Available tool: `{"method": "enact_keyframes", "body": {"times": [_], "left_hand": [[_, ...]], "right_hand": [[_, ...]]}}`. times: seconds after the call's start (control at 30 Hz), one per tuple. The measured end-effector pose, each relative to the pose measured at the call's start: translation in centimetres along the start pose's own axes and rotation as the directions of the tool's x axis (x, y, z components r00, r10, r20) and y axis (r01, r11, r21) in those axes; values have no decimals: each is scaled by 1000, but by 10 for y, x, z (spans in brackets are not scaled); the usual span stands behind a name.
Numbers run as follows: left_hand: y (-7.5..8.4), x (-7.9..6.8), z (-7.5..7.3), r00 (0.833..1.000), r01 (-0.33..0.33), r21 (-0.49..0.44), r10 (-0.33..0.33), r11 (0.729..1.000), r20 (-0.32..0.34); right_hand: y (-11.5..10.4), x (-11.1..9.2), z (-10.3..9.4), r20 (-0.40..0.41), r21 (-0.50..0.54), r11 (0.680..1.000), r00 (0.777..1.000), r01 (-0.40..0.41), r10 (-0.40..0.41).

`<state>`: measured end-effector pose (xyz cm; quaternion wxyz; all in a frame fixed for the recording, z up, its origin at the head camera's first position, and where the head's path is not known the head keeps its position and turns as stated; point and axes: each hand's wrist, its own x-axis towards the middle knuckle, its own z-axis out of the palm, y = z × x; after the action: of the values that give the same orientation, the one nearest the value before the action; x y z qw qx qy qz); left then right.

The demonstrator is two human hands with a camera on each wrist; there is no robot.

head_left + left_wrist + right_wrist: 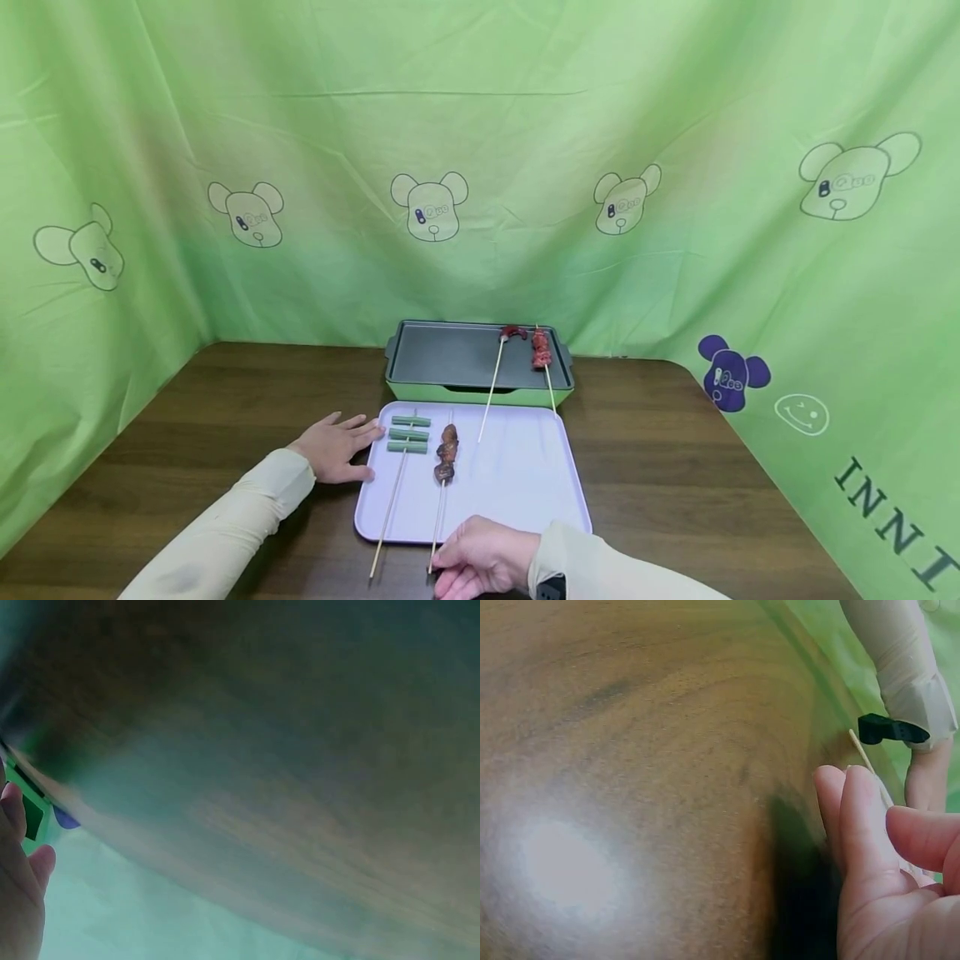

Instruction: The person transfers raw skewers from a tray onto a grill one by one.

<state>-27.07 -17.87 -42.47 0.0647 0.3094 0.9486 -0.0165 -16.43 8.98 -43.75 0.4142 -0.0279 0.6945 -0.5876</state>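
Observation:
On the lilac tray (517, 492) lies a skewer of browned meat chunks (447, 454), its bare stick reaching past the near edge. My right hand (487, 554) pinches that stick near its lower end, between thumb and fingers; the stick (866, 759) also shows beside the fingertips in the right wrist view. To its left on the tray is a skewer with several green pieces (408, 435). My left hand (337, 446) spreads its fingers at the tray's left edge, fingertips right at the rim. Only a sliver of it shows in the left wrist view.
Behind the tray stands a green grill with a dark plate (450, 354). A skewer with a curled dark red piece (513, 332) and a red meat skewer (541, 350) lean on it, sticks reaching toward the tray. Green curtain surrounds the wooden table (660, 467).

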Motion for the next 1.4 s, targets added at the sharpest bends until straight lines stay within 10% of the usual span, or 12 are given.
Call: {"method": "enact_keyframes", "body": {"times": [0.5, 0.87, 1.4], "left_hand": [[-1, 0, 1, 1000, 8, 15, -8, 1000, 10], [1, 0, -1, 1000, 7, 4, -7, 1000, 21], [0, 0, 1, 1000, 18, 5, -18, 1000, 7]], "right_hand": [[5, -3, 9, -11, 13, 1000, 1000, 28, -28], [6, -2, 10, -18, 209, 974, 996, 91, -89], [0, -2, 10, -231, 275, 934, 958, 229, -167]]}}
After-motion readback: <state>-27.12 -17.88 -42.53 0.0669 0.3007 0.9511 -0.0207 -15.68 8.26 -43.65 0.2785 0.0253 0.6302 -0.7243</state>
